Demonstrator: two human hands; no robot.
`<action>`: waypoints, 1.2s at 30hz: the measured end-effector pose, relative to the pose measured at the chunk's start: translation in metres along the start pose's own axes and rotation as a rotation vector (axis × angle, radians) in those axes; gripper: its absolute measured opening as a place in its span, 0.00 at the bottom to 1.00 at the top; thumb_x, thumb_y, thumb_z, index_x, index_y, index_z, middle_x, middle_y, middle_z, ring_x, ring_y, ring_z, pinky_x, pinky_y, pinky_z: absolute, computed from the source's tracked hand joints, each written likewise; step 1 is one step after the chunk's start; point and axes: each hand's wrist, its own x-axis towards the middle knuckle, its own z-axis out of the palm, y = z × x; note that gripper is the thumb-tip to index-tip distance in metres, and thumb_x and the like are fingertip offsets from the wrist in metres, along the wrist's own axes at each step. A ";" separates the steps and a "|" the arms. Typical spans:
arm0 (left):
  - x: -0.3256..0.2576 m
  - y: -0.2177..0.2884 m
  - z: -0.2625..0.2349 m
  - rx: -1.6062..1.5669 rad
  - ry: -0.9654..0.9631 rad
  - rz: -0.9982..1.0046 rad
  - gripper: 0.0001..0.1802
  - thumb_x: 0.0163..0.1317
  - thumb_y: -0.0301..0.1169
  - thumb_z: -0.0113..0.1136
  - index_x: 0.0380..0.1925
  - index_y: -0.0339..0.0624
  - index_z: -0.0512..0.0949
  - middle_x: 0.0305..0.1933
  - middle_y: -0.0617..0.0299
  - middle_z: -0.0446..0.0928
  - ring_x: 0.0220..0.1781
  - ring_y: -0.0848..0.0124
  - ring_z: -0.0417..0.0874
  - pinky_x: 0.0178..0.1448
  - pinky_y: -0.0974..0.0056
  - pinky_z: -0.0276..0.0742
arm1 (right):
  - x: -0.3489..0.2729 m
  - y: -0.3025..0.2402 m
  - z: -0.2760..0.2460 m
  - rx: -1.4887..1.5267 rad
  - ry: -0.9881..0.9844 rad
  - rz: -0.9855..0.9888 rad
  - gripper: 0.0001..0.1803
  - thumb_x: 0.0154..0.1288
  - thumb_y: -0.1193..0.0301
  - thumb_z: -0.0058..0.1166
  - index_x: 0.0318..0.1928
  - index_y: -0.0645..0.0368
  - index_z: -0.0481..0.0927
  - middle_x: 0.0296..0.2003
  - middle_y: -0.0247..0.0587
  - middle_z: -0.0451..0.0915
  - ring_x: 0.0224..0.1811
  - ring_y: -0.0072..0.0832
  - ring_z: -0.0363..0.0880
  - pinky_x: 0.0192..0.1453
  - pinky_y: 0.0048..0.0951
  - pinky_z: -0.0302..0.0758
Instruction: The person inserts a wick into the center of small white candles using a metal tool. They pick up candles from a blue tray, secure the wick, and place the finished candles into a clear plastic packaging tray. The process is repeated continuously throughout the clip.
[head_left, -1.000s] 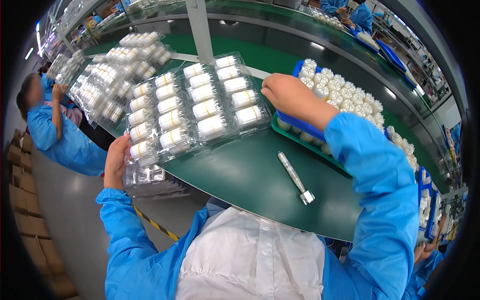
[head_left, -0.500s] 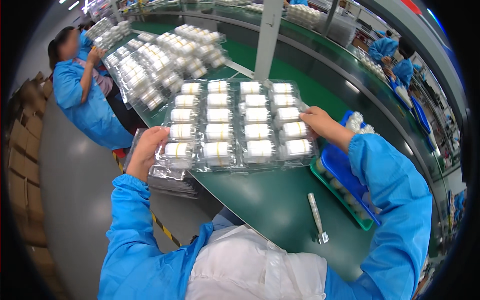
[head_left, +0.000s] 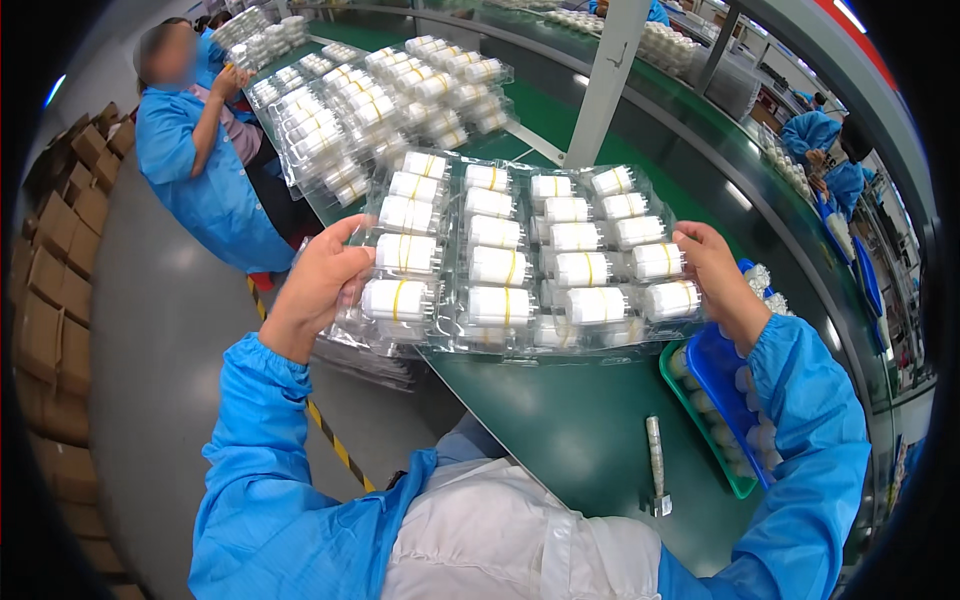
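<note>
Hands grip a clear tray (head_left: 520, 260) of white cylinders above the green counter (head_left: 560, 420): left hand (head_left: 322, 285) clasps its left edge, right hand (head_left: 712, 270) its right. Beyond lie more filled trays (head_left: 380, 100).

Both hands have lifted the clear blister tray (head_left: 520, 255) of white cylinders off the green bench (head_left: 580, 420) and drawn it toward the body. The right hand (head_left: 715, 275), earlier over the blue tray (head_left: 725, 385) at 3 o'clock, now takes a grip on the blister tray's right edge; the left hand (head_left: 320, 285) has risen with the left edge.
</note>
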 end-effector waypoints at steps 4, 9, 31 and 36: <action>-0.013 0.007 -0.009 0.054 0.002 0.024 0.31 0.66 0.23 0.54 0.70 0.28 0.63 0.20 0.71 0.68 0.17 0.85 0.65 0.21 0.75 0.61 | -0.005 -0.023 0.009 -0.155 -0.003 -0.080 0.26 0.75 0.63 0.55 0.66 0.64 0.69 0.42 0.39 0.80 0.37 0.24 0.78 0.42 0.28 0.76; -0.034 0.024 -0.013 0.064 0.048 0.152 0.32 0.65 0.22 0.53 0.71 0.29 0.63 0.21 0.68 0.73 0.15 0.84 0.67 0.19 0.75 0.62 | -0.001 -0.047 0.016 -0.195 -0.046 -0.162 0.26 0.76 0.64 0.54 0.68 0.63 0.69 0.41 0.38 0.80 0.36 0.21 0.77 0.39 0.26 0.75; 0.086 0.108 -0.177 0.224 0.336 0.449 0.29 0.66 0.23 0.50 0.68 0.26 0.66 0.21 0.75 0.69 0.15 0.87 0.64 0.18 0.77 0.60 | 0.248 -0.195 0.198 -0.295 -0.228 -0.525 0.34 0.70 0.58 0.64 0.66 0.69 0.72 0.53 0.47 0.80 0.51 0.29 0.79 0.55 0.31 0.77; 0.123 0.112 -0.198 0.339 0.335 0.477 0.22 0.66 0.25 0.52 0.60 0.33 0.74 0.24 0.74 0.69 0.19 0.86 0.66 0.21 0.76 0.62 | 0.306 -0.201 0.229 -0.385 -0.264 -0.567 0.35 0.68 0.57 0.66 0.65 0.71 0.73 0.52 0.49 0.81 0.52 0.31 0.80 0.56 0.32 0.76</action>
